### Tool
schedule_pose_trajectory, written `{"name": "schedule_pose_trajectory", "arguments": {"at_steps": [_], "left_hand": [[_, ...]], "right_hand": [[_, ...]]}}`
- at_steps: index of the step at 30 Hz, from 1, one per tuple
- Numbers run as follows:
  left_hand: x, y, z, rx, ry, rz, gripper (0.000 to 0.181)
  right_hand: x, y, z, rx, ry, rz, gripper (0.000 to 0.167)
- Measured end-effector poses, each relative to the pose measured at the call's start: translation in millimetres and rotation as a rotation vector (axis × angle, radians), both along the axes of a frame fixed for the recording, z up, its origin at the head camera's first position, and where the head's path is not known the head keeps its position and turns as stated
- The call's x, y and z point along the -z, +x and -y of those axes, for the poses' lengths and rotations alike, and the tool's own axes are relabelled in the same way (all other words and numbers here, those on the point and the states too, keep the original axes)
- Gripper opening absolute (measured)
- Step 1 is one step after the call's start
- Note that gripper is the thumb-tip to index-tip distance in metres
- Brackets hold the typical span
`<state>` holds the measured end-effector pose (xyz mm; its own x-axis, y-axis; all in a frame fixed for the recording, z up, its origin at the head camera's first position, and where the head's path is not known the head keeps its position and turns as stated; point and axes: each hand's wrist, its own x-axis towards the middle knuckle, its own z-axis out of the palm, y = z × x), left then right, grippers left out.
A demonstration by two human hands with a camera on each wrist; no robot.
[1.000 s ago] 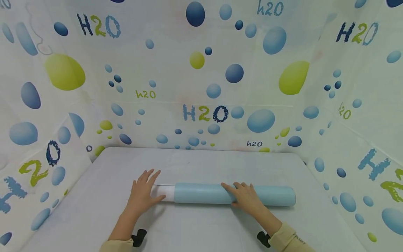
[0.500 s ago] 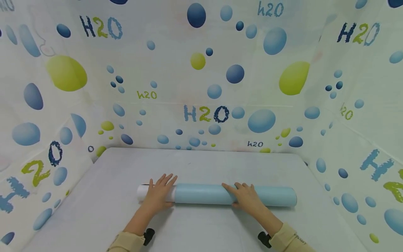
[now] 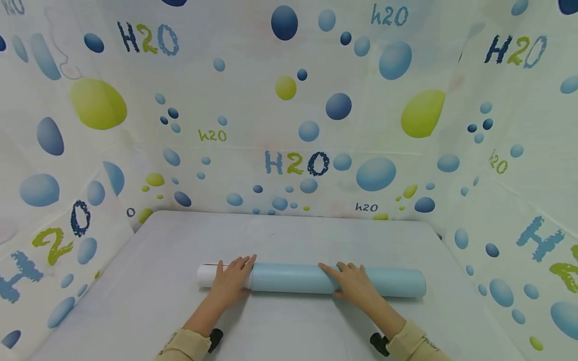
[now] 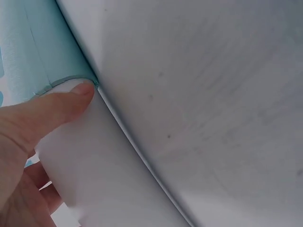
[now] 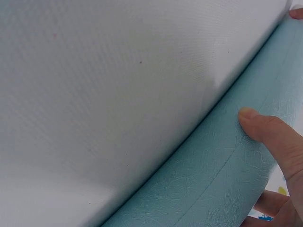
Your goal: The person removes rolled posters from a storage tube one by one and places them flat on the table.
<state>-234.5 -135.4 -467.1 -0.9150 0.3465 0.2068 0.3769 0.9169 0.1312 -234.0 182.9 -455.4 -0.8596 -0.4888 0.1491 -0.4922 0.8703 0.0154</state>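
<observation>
Fingers (image 3: pixel 328 271) & thumbs (image 5: pixel 267 126) w/ roll (image 3: pixel 289 277) btwn

Main obstacle is the blue-and-white roll (image 3: pixel 289 277), lying crosswise on the table (image 3: pixel 289 235). Behind it there's a decent strip to slip through, up to the spotted backdrop (image 3: pixel 244 175). Room off both its ends too, tbh. On it, the left hand (image 3: pixel 229 282) and right hand (image 3: pixel 353 283) block two spots, with a gap between. In front of it, forearms (image 3: pixel 384 317) and black wrist gadgets (image 3: pixel 215 340) flank a free lane.

Pale blue and white roll (image 3: pixel 289 278), white table (image 3: pixel 289 238), blue-and-lime-spotted backdrop (image 3: pixel 248 90)
</observation>
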Motion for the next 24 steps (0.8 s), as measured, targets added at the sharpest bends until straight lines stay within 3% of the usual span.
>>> {"name": "schedule_pose_trajectory", "arguments": {"at_steps": [15,24], "left_hand": [[5.2,3.7,1.0,0.012,-0.014,-0.116,0.076],[5.7,4.6,2.2,-0.005,-0.028,-0.12,0.072]], "right_hand": [[-0.1,0.9,-0.1,-0.011,0.0,-0.008,0.074],[2.4,0.0,-1.6,-0.016,0.003,-0.025,0.075]]}}
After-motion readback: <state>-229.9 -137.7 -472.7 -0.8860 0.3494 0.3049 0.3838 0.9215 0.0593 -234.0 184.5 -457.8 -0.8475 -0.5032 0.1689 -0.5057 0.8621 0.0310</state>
